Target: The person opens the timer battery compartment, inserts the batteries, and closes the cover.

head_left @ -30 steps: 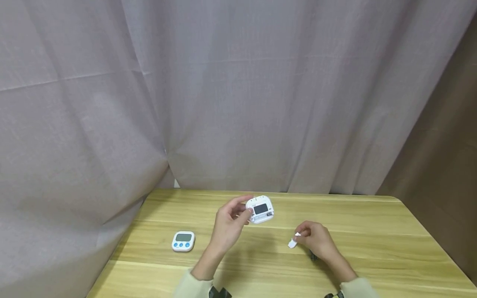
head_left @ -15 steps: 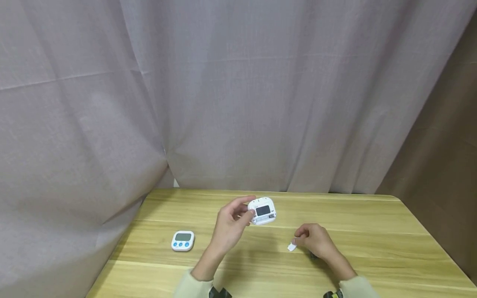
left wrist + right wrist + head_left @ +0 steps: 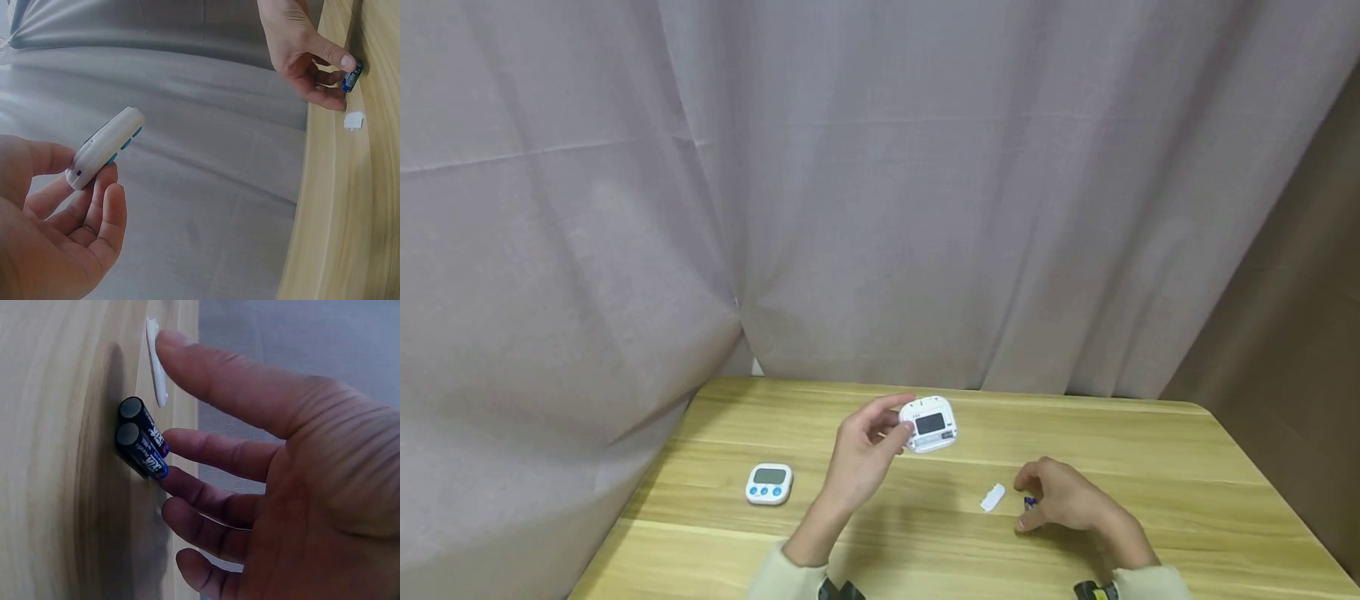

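Note:
My left hand [image 3: 862,457] pinches a white digital timer [image 3: 931,423] above the table, thumb on its back. That back faces the head camera, with the battery compartment uncovered; blue buttons show in the left wrist view. My right hand [image 3: 1067,498] is spread around two dark blue batteries [image 3: 149,449] lying side by side on the table. In the right wrist view its thumb is well apart from them, while the fingertips are close to their far ends; whether they touch cannot be told. A small white battery cover [image 3: 992,497] lies just left of the right hand.
A second white timer [image 3: 769,484], screen up with blue buttons, lies on the left of the wooden table [image 3: 910,550]. Grey curtains [image 3: 880,200] hang behind the table and along its left side.
The right hand has let go of the battery cover, leaving it on the table, and has moved right to the batteries with its fingers spread. The left hand holds the timer almost still.

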Motion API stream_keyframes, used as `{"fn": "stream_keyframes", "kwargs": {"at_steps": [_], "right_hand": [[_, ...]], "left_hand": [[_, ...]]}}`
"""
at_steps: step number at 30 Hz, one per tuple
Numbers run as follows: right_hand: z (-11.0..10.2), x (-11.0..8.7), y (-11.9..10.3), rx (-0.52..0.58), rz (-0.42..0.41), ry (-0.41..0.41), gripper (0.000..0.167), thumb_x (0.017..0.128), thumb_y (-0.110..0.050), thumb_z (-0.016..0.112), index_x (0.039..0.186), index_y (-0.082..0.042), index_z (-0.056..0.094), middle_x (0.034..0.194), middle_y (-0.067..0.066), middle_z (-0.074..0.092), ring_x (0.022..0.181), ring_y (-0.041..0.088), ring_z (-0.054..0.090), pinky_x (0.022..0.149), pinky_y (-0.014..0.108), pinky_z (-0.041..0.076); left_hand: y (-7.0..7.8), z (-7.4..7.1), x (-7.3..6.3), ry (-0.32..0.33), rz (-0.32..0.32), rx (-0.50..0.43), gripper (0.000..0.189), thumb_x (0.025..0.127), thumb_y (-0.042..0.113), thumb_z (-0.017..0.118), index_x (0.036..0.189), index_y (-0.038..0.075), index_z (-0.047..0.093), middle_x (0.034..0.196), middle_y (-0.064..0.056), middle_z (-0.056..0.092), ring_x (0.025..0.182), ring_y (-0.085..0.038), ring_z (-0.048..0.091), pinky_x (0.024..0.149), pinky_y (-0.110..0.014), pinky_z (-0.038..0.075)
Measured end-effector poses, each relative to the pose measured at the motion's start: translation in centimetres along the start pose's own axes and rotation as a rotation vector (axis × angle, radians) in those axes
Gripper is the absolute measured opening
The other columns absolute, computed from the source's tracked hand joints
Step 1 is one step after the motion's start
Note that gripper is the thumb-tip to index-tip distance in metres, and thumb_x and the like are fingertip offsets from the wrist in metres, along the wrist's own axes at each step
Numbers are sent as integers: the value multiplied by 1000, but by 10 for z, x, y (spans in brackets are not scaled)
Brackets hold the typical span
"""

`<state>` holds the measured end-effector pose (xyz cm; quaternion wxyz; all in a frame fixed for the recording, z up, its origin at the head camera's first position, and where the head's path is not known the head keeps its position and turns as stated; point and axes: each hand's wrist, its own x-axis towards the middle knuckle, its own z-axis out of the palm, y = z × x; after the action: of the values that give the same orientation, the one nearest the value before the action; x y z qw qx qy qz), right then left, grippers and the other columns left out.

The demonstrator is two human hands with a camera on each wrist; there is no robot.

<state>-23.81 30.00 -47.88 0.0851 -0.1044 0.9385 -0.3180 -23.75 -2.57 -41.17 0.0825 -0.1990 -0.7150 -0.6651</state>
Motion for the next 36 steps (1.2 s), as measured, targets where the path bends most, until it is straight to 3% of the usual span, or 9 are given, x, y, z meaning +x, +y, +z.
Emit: {"fn": "stream_keyframes", "kwargs": {"at_steps": [6,14,21,29,36], "right_hand": [[2,0,0,-45,18,5,56,56,-12,102,101,-8,70,101,7,63,95,23,57,90,45,56],[1,0,-1,-101,31,26,50,57,-11,102,92,-10,68,94,5,60,86,21,54,79,36,53],[3,0,-1,-135,56,38,46,56,-11,101,88,-11,68,94,6,59,82,21,52,74,34,49],[5,-3,0,-183,15,55,49,56,-18,102,90,-16,67,95,4,59,85,19,53,78,39,53],[5,-1,0,-240,24,79,44,61,-30,102,85,-19,66,91,-1,61,81,17,52,69,36,47]], "left_hand": [[1,0,-1,-4,-9,-1,36,96,1,69,131,9,73,98,-12,76,78,-11,68,69,-31,65],[3,2,-1,-13,-11,-10,36,96,1,69,131,10,73,97,-12,76,78,-10,67,67,-23,62],[2,3,-2,-18,-8,-1,36,96,1,69,132,5,72,97,-13,76,77,-10,66,67,-25,63],[3,5,-2,-28,-15,-2,36,96,1,70,131,8,73,97,-12,76,77,-10,66,66,-21,61],[2,5,-3,-25,-20,5,35,97,2,70,130,11,74,97,-12,76,77,-10,66,65,-18,58]]}}
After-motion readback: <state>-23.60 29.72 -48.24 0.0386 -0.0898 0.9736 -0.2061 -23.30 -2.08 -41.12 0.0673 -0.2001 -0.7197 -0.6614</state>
